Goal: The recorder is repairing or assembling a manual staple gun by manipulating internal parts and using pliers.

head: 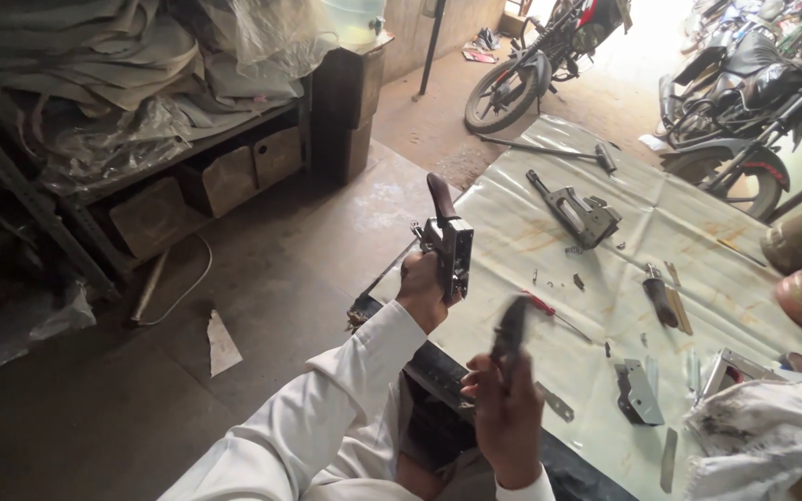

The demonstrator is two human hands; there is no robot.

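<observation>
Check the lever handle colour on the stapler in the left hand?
Dark brown handle on a grey metal stapler; head view.

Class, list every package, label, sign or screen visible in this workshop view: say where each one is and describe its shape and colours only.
Cardboard boxes: on the lower shelf at left, brown, rectangular, plain faces.
Clear plastic bag: on top of the shelf, crumpled, see-through.
Printed packet: on the floor by the far wall, flat, red and white.
No signs or screens show.

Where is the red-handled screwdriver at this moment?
In the head view, the red-handled screwdriver lies on the pale table sheet, just right of the right hand and its blurred dark tool.
</observation>
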